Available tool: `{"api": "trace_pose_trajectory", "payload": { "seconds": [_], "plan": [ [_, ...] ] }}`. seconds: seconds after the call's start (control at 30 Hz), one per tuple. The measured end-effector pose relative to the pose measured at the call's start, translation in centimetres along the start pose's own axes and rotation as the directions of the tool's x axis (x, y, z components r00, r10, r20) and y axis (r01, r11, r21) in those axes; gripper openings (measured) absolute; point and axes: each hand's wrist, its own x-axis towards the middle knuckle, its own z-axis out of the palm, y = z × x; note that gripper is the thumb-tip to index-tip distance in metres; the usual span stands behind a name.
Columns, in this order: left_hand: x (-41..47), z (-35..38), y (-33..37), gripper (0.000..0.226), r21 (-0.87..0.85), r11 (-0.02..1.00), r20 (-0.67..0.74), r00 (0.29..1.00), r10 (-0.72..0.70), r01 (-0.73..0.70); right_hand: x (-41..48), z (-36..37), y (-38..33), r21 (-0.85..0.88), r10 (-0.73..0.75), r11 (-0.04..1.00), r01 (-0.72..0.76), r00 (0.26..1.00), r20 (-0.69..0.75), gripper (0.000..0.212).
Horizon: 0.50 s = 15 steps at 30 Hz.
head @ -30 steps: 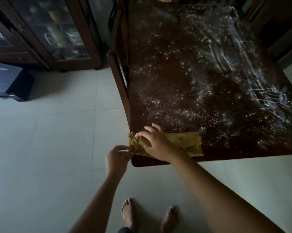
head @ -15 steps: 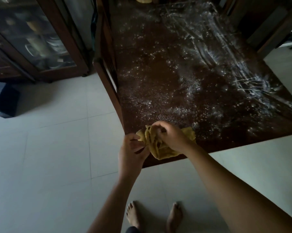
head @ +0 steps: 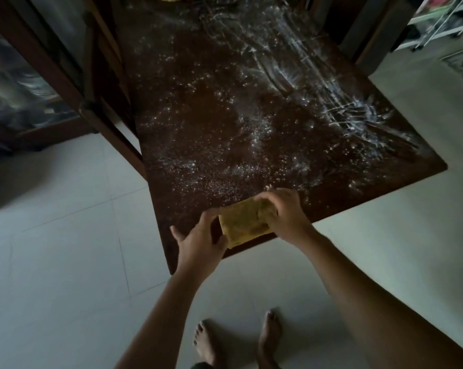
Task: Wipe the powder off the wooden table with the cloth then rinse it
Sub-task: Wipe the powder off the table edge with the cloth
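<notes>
A folded yellow cloth [head: 242, 222] lies at the near edge of the dark wooden table [head: 225, 107]. My right hand [head: 285, 211] grips its right side with curled fingers. My left hand [head: 199, 242] holds its left edge, thumb against the cloth's near corner. White powder [head: 254, 139] is scattered over most of the tabletop, with long smeared streaks [head: 339, 102] toward the far right. The strip of table just beyond the cloth still carries fine specks.
A wooden chair [head: 102, 83] stands tucked against the table's left side. A glass-fronted cabinet [head: 20, 83] fills the far left. A white rack [head: 438, 20] is at the top right. Pale tiled floor [head: 65, 262] surrounds the table; my bare feet [head: 238, 339] stand below its near edge.
The cloth went from spread flat under my right hand, to bunched between both hands, to a folded square held by both hands. The view shifted right and closer to the table.
</notes>
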Motion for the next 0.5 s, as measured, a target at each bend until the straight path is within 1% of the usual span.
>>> {"api": "trace_pose_trajectory", "payload": {
  "seconds": [0.07, 0.1, 0.17, 0.2, 0.23, 0.3, 0.4, 0.47, 0.5],
  "plan": [
    [0.5, -0.4, -2.1, 0.057, 0.082, 0.994, -0.02, 0.997, -0.068, 0.069, -0.6, 2.1, -0.5, -0.115, -0.1, 0.987, 0.108, 0.992, 0.075, 0.047],
    [0.9, -0.6, -3.2, 0.062, 0.097, 0.99, -0.015, 0.995, -0.097, 0.098, -0.8, 3.2, -0.7, -0.189, -0.141, 0.969, 0.158, 0.985, 0.099, 0.052],
    [1.7, -0.7, -5.0, 0.069, 0.087, 0.986, 0.009, 0.99, -0.14, 0.139, -1.1, 5.4, -0.4, -0.348, -0.191, 0.911, 0.22, 0.975, 0.117, 0.055],
    [2.1, -0.7, -5.5, 0.071, 0.076, 0.984, 0.023, 0.987, -0.162, 0.16, -1.5, 6.2, -0.3, -0.405, -0.202, 0.885, 0.228, 0.973, 0.107, 0.054],
    [2.4, -0.5, -5.8, 0.074, 0.072, 0.981, 0.036, 0.982, -0.183, 0.18, -1.7, 6.9, 0.1, -0.431, -0.2, 0.874, 0.224, 0.975, 0.1, 0.052],
    [2.6, 0.3, -6.2, 0.077, 0.116, 0.971, 0.053, 0.975, -0.215, 0.208, -2.5, 7.7, 0.7, -0.48, -0.204, 0.848, 0.223, 0.975, 0.092, 0.049],
    [2.1, 1.5, -6.8, 0.077, 0.19, 0.959, 0.043, 0.974, -0.223, 0.211, -3.2, 7.4, 2.1, -0.53, -0.25, 0.805, 0.267, 0.963, 0.104, 0.046],
    [2.0, 1.9, -7.0, 0.075, 0.211, 0.955, 0.049, 0.973, -0.225, 0.21, -2.8, 6.5, 2.9, -0.54, -0.247, 0.802, 0.256, 0.965, 0.09, 0.048],
    [2.1, 1.9, -7.0, 0.074, 0.224, 0.951, 0.059, 0.971, -0.232, 0.213, -2.2, 6.2, 3.3, -0.537, -0.231, 0.813, 0.226, 0.971, 0.058, 0.049]
  ]
}}
